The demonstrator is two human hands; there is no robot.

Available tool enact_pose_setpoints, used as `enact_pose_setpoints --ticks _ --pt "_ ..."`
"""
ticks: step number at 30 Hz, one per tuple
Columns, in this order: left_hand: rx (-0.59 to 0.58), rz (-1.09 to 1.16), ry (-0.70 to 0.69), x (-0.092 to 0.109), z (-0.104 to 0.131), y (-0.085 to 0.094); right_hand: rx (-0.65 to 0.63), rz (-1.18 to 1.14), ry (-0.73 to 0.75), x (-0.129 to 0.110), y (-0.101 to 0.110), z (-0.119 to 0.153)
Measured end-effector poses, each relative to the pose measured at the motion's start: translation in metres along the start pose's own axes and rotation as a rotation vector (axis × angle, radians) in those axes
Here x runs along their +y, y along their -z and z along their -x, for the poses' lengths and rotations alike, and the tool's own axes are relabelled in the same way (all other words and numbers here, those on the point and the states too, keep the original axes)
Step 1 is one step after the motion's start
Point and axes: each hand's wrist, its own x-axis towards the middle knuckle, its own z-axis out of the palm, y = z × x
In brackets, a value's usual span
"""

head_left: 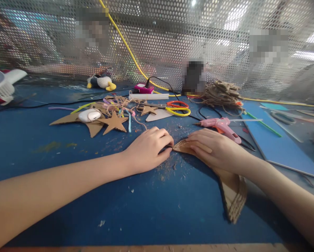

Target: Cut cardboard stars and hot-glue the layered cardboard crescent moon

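A curved brown cardboard cutout (229, 189) with ridged, layered edges lies before me, its wide end toward the table's front. My right hand (217, 148) is closed over its upper part, fingers laid along the cardboard and thumb beneath. At the cutout's narrow tip, my left hand (153, 148) pinches with thumb and forefinger; a thin dark strand or edge shows between them, too small to name. Scraps and fibres are scattered under the tip. A pink hot glue gun (221, 126) rests just beyond my right hand. Scissors (178, 108) with red and yellow handles lie beyond both hands.
Cardboard stars (115, 123), a white earbud case (89, 115) and tangled twine (117, 106) lie back left. Stacked cardboard strips (222, 92) stand at the back, near a perforated metal screen (157, 45). A blue board (285, 143) lies right. Cables cross the blue tabletop (120, 210).
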Motion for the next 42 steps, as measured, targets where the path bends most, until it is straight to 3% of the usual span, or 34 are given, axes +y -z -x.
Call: enact_pose_setpoints --ticks 8,16,23,42 --pt "0.034 0.005 0.008 0.002 0.0 0.001 0.061 0.021 -0.037 -0.002 -0.001 0.001" --pt "0.035 0.001 -0.011 0.001 0.0 0.0 0.023 0.034 0.006 -0.009 0.003 -0.002" --pt "0.041 0.005 -0.009 0.001 0.0 -0.001 -0.098 0.019 0.039 -0.017 0.006 -0.006" --pt "0.033 0.007 -0.007 0.002 -0.001 0.0 -0.093 0.007 0.017 -0.019 0.006 -0.007"
